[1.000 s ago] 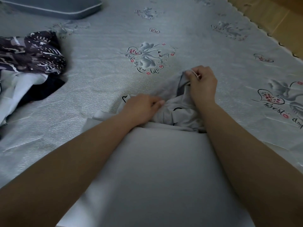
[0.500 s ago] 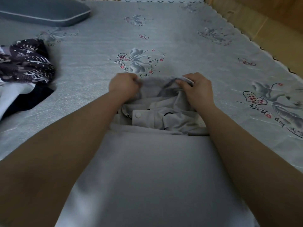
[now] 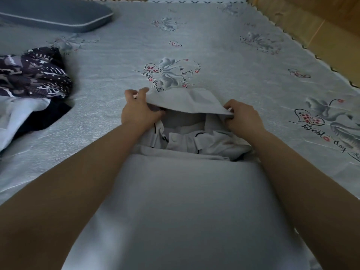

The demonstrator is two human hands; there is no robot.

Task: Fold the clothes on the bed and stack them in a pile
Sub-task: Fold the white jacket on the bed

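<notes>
Nearby, bed sheet [image 3: 233,61] print reads "Best day".

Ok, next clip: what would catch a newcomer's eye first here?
Probably the two hands at centre: the left hand and right hand each pinch the far edge of a pale grey shirt and hold it raised above the collar and button. Next, the heap of unfolded clothes at the left edge, topped by a dark patterned piece. Then the heart and flower print on the bed sheet.
</notes>
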